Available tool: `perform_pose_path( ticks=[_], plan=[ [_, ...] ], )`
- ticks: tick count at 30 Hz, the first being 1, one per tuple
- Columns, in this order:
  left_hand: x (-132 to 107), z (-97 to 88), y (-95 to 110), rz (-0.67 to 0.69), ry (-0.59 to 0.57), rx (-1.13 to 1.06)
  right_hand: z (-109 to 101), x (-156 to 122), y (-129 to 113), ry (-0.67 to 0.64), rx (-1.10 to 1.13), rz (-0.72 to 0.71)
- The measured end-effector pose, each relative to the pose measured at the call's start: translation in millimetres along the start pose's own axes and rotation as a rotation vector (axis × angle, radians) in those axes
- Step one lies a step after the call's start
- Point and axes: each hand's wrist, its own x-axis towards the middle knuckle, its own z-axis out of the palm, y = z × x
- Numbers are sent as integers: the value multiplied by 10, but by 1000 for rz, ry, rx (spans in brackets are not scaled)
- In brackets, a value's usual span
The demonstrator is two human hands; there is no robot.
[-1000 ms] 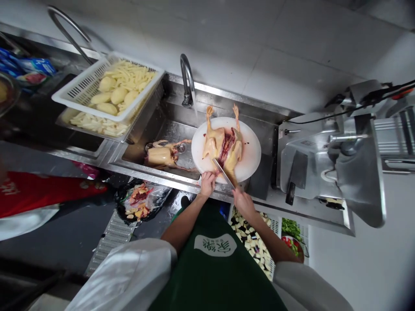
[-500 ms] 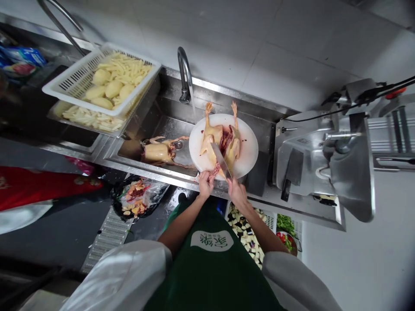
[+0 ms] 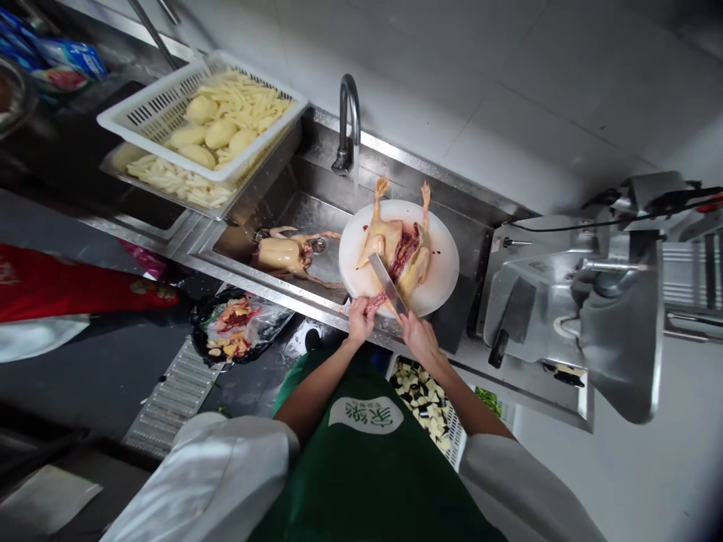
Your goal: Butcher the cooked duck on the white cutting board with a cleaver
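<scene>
A plucked duck [image 3: 389,237], split open along the middle, lies on a round white cutting board [image 3: 446,275] with its feet toward the wall. My left hand [image 3: 360,321] is closed around the duck's red, raw neck end at the board's near edge. In my right hand [image 3: 420,339] is the handle of a knife [image 3: 387,284]. Its broad blade points away from me and to the left, lying across the near part of the duck beside the neck. How deep the edge sits cannot be made out. Another plucked bird [image 3: 278,256] rests in the sink to the left.
Water runs from the faucet [image 3: 350,113] behind the board. A white basket [image 3: 113,120] of potatoes stands left, a meat slicer [image 3: 621,324] with a cleaver [image 3: 515,305] right. Below are a black bag [image 3: 197,320] of scraps and a crate [image 3: 455,444] of cut eggplant. Someone's red apron [image 3: 73,282] shows left.
The camera view has turned a little, so the sink and board appear farther right. The knife and my hands have shifted slightly toward the duck's left side, with both holds kept.
</scene>
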Motion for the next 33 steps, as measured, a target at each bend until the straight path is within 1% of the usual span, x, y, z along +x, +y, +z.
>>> perform_pose_path(
  ticks=[2,5,9,11,14,16,18,20,22,24,27,30,31,33],
  plan=[
    [-13,11,-2,-11,7,-2,-29,19,-34,10,-2,-10],
    [-22,16,10,-14,11,-11,-40,139,-154,-9,-5,-19],
    [-1,13,32,-25,-8,-1,1,357,-312,-8,9,-5],
    [7,13,27,-38,6,20,25,398,-317,3,26,-11],
    [-9,23,2,-33,14,37,18,302,-180,-16,22,-35],
    [-29,36,-14,-5,-3,22,-24,203,-56,-71,4,-54],
    [-32,44,-23,20,-22,1,-81,171,7,-121,-11,-78],
    [-5,33,-28,-3,19,12,-126,229,-24,-144,-17,-103],
    [38,-5,-37,-39,74,34,-144,315,-101,-129,-12,-106],
    [68,-58,-49,-35,77,45,-141,331,-140,-124,-5,-85],
    [52,-121,-53,-5,21,54,-123,143,-65,-141,-2,-46],
    [6,-126,-25,-2,-9,43,-102,-91,21,-174,-3,-15],
    [-1,-117,-14,-6,-8,25,-92,-117,12,-178,-2,-2],
    [6,-104,-5,-27,21,-27,-67,-58,-88,-158,8,19]
  ],
)
